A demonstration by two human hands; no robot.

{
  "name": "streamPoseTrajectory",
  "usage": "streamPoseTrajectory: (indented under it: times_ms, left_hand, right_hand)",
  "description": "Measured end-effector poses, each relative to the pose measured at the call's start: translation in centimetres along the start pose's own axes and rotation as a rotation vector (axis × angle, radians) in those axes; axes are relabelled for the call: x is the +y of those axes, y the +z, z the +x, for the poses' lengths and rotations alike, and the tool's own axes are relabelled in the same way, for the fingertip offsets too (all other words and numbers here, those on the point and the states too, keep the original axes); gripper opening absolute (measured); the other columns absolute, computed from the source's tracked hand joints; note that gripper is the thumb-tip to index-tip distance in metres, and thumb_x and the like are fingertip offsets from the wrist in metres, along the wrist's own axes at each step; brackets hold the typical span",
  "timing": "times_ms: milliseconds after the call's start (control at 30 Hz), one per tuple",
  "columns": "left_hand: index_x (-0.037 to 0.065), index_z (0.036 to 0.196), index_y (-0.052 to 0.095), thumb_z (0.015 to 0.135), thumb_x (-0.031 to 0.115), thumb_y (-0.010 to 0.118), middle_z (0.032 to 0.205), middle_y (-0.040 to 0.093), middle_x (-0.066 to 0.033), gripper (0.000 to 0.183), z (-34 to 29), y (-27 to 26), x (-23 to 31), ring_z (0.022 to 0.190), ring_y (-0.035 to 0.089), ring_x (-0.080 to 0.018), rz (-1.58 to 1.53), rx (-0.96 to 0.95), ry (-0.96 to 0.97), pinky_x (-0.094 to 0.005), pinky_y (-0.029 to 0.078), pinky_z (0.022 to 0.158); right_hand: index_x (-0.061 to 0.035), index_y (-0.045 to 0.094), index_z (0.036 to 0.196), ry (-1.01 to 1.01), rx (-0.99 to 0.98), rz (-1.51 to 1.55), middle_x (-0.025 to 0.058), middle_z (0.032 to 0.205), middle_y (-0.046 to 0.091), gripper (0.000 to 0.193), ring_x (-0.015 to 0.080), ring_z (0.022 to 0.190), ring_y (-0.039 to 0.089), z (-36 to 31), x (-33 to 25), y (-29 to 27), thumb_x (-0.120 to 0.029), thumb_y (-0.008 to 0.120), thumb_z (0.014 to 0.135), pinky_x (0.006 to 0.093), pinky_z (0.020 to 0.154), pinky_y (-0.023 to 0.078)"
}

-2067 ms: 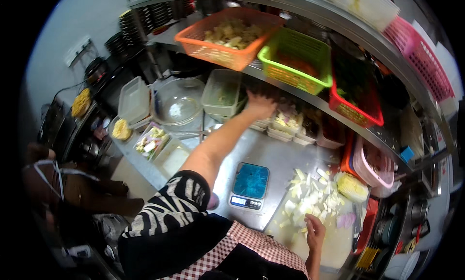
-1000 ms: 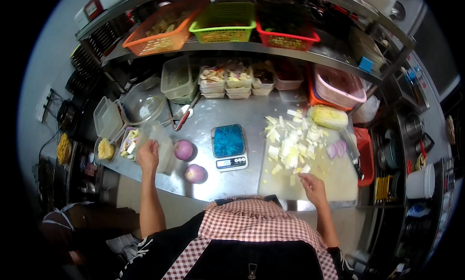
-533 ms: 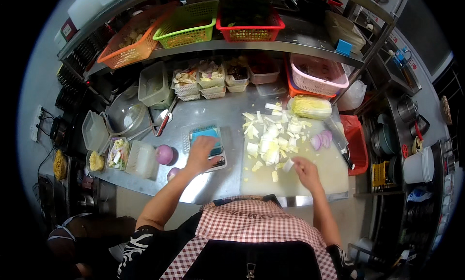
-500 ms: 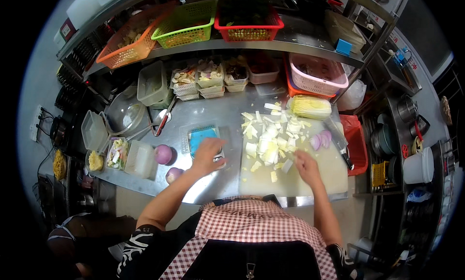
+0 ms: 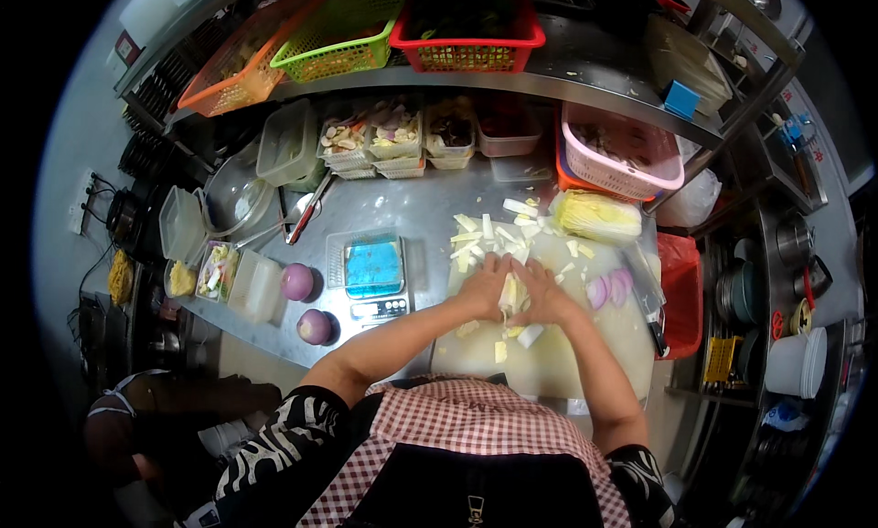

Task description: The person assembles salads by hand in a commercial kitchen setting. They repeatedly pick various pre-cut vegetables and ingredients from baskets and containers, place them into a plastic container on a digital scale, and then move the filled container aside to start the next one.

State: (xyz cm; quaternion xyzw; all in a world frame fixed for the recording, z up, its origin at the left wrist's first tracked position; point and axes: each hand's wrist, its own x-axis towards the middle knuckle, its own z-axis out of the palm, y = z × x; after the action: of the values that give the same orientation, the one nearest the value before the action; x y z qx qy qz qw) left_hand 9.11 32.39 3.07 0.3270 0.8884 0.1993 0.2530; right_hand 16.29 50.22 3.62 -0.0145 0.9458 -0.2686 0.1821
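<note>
My left hand (image 5: 487, 288) and my right hand (image 5: 540, 293) come together over the pile of chopped napa cabbage (image 5: 515, 292) on the white cutting board (image 5: 558, 359). Their fingers curve inward, and cabbage pieces are gathered between the two palms. Loose cut pieces (image 5: 467, 240) lie around the hands, some past the fingertips. A larger piece of napa cabbage (image 5: 599, 215) rests at the board's far edge. Purple onion slices (image 5: 610, 288) lie right of my right hand. Beside them, along the board's right edge, is a knife (image 5: 647, 290).
Left of the board, a small clear basket (image 5: 336, 258) sits with a blue-topped kitchen scale (image 5: 374, 265). Two purple onions (image 5: 297, 282) stand farther left. Filled containers (image 5: 396, 137) line the back beneath a metal shelf (image 5: 585, 96). A red bin (image 5: 679, 295) is at the right.
My left hand has moved right from the scale to the cabbage. My right hand has shifted left to meet it, and both now gather pieces between them.
</note>
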Motion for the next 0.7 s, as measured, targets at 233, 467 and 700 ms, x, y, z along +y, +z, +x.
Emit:
streamPoseTrajectory:
  times_ms: [233,467,700]
  left_hand:
    - [0.003,0.118,0.05,0.071,0.005,0.075,0.121,0.052,-0.021,0.053,0.3,-0.2,1.7,0.11,0.056,-0.0448,-0.393,0.347,0.099,-0.0473,0.049,0.093]
    - [0.002,0.115,0.053,0.073,0.001,0.069,0.119,0.057,-0.024,0.045,-2.9,-2.4,0.0,0.111,0.055,-0.0454,-0.527,0.489,0.132,-0.0477,0.047,0.091]
    - [0.001,0.11,0.06,0.072,0.004,0.071,0.104,0.067,-0.0206,0.04,-11.4,-13.8,-8.3,0.103,0.064,-0.0409,-0.366,0.611,-0.021,-0.0444,0.05,0.088]
  right_hand:
    - [-0.002,0.048,0.138,-0.109,0.366,0.462,0.021,0.136,0.049,0.078,0.0381,0.129,0.048,-1.8,-2.9,-0.3,-0.005,0.08,0.067,0.0414,0.109,0.04]
    - [-0.0005,0.052,0.133,-0.2,0.404,0.397,0.0175,0.129,0.055,0.07,0.0342,0.123,0.054,-1.4,-7.3,-0.8,0.002,0.077,0.068,0.0395,0.106,0.042]
    - [0.0003,0.05,0.135,-0.508,0.335,0.327,0.0159,0.127,0.056,0.066,0.0289,0.114,0.061,4.8,-20.9,-1.8,-0.003,0.08,0.075,0.035,0.092,0.052]
